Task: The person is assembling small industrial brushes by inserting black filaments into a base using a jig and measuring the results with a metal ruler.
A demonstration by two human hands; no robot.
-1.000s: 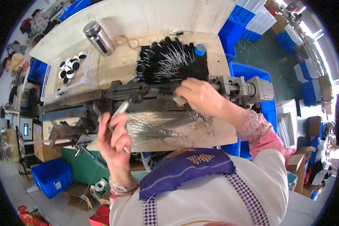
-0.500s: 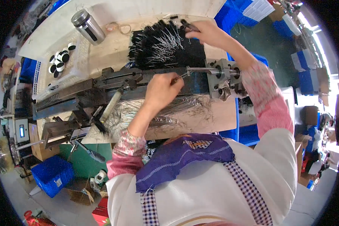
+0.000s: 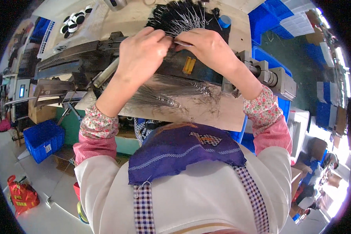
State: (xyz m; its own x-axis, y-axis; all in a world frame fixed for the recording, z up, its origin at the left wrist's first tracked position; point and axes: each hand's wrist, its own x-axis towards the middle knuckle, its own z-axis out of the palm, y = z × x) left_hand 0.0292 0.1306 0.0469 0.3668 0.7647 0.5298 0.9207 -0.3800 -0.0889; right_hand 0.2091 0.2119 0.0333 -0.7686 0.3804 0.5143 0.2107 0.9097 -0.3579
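My left hand [image 3: 144,50] and my right hand [image 3: 208,48] meet above the metal bench machine [image 3: 72,58], fingertips almost touching. A thin silver metal piece [image 3: 184,44] shows at the pinched fingers of my right hand. My left fingers are closed; what they hold, if anything, is hidden behind them. Just beyond both hands lies a heap of black-bristled wire brushes [image 3: 175,17], their silver looped stems pointing several ways. Nearer to me, bundles of thin looped wires [image 3: 160,99] rest on the wooden table [image 3: 226,113].
At the machine's right end is a metal shaft unit [image 3: 267,74]. A yellow part [image 3: 189,65] sits near my right wrist. Beyond are a blue round cap [image 3: 224,21] and, at left, a white basket [image 3: 93,29] and black-and-white rolls [image 3: 72,23]. Blue crates [image 3: 267,17] stand right.
My right hand has come from the brush heap's far right toward my left hand, without the dark tool it held. My left hand has moved up and left. The whole view has shifted.
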